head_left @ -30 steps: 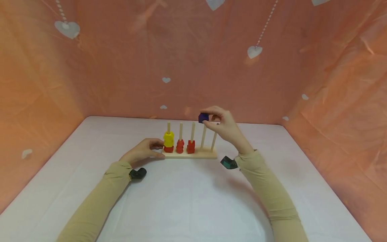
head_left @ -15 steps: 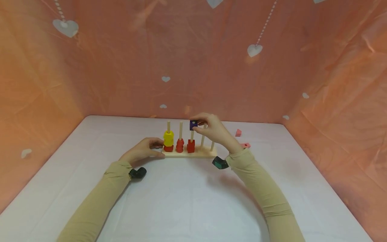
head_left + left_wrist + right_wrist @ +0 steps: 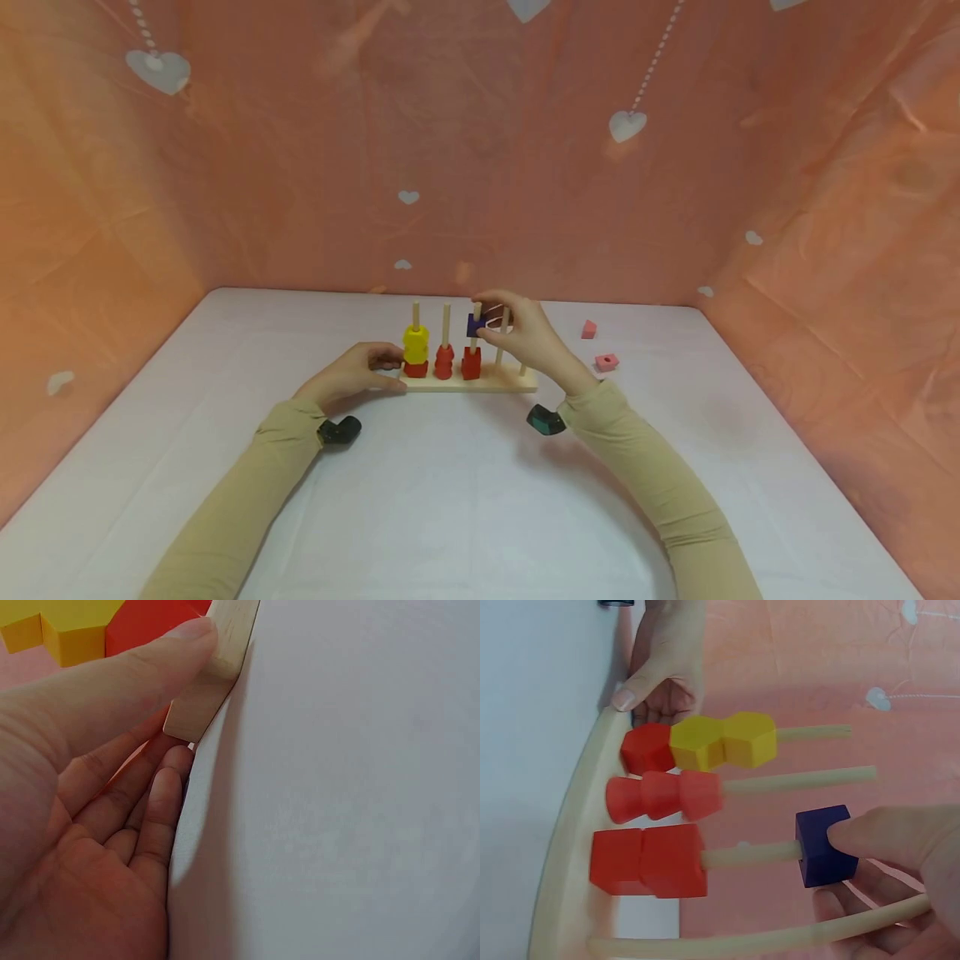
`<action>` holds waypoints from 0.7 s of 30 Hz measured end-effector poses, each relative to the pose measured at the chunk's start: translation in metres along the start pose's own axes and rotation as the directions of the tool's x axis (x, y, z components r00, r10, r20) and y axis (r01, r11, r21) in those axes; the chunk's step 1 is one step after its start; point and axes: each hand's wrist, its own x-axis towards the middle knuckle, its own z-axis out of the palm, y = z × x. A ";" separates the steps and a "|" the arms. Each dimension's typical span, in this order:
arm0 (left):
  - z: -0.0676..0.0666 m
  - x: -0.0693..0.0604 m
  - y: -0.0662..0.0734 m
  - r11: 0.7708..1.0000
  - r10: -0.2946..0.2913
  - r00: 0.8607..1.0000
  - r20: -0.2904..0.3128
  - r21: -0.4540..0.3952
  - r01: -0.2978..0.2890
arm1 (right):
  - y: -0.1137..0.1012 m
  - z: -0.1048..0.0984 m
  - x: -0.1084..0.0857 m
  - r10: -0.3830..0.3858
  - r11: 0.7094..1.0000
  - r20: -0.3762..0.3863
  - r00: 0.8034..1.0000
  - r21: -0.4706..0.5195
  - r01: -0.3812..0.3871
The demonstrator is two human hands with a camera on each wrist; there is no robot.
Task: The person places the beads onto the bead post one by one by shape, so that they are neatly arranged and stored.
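Observation:
My right hand (image 3: 525, 333) pinches a dark purple cube bead (image 3: 476, 326) between thumb and fingers. In the right wrist view the cube sits partway down the third peg (image 3: 754, 855), apart from the red cubes (image 3: 649, 861) at its foot. The wooden peg stand (image 3: 480, 386) has several upright pegs. Its first peg carries yellow beads (image 3: 416, 344) above a red one; red rounded beads (image 3: 444, 363) fill the foot of the second. At the stand's left end my left hand (image 3: 352, 371) grips the base, thumb on its front edge, other fingers behind.
Two pink blocks (image 3: 588, 330) (image 3: 607, 362) lie on the white table to the right of the stand. Pegs (image 3: 503, 333) right of the cube carry no beads. Orange cloth with white hearts (image 3: 627, 127) hangs behind and at both sides.
My right hand has moved left with the purple cube from near the fourth peg, then lowered it onto the third. The pink blocks have come into view. The left hand stays put.

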 end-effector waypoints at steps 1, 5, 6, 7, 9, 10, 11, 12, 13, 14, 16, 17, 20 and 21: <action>0.000 0.000 0.000 1.000 -0.004 1.000 0.000 -0.005 0.004 | 0.001 0.001 0.000 -0.001 1.000 -0.004 1.000 0.011 0.001; 0.001 -0.001 0.000 1.000 -0.005 1.000 0.002 -0.008 0.005 | 0.006 0.005 -0.003 0.006 0.999 -0.024 1.000 0.034 -0.006; 0.001 -0.001 0.000 1.000 -0.004 1.000 0.002 -0.007 0.004 | 0.007 0.006 -0.003 0.011 0.999 -0.025 1.000 0.038 -0.010; 0.001 -0.001 0.000 1.000 -0.001 1.000 0.001 -0.006 0.001 | 0.008 0.007 -0.004 0.013 0.999 -0.027 1.000 0.041 -0.012; 0.001 -0.002 0.001 1.000 0.001 1.000 -0.002 -0.005 -0.001 | 0.011 0.010 -0.005 0.022 0.999 -0.027 0.999 0.044 -0.021; 0.001 -0.002 0.001 1.000 0.000 1.000 -0.003 -0.008 0.000 | 0.012 0.011 -0.006 0.025 0.999 -0.028 0.999 0.045 -0.023; 0.001 -0.002 0.001 1.000 -0.003 1.000 -0.003 -0.013 0.003 | 0.013 0.012 -0.006 0.025 0.999 -0.031 0.999 0.048 -0.024; 0.000 -0.002 0.002 1.000 -0.006 1.000 -0.005 -0.017 0.006 | 0.014 0.013 -0.006 0.024 0.999 -0.036 0.999 0.048 -0.023; 0.000 -0.002 0.002 1.000 -0.009 1.000 -0.006 -0.021 0.009 | 0.014 0.014 -0.006 0.022 0.999 -0.040 0.999 0.051 -0.020; 0.000 -0.002 0.002 1.000 -0.012 1.000 -0.006 -0.024 0.012 | 0.015 0.015 -0.006 0.017 0.999 -0.045 0.999 0.051 -0.015; 0.000 -0.002 0.002 1.000 -0.015 1.000 -0.009 -0.026 0.015 | 0.016 0.015 -0.007 0.005 0.998 -0.054 0.999 0.059 -0.002; 0.000 -0.002 0.002 1.000 -0.015 1.000 -0.008 -0.025 0.015 | 0.016 0.015 -0.007 0.000 0.998 -0.056 0.998 0.064 0.004; -0.001 -0.002 0.002 1.000 -0.012 1.000 -0.002 -0.019 0.012 | 0.016 0.012 -0.009 -0.015 0.998 -0.062 0.998 0.063 0.019; -0.001 -0.002 0.002 1.000 -0.013 1.000 -0.002 -0.019 0.013 | 0.015 0.011 -0.011 -0.023 0.997 -0.067 0.997 0.066 0.027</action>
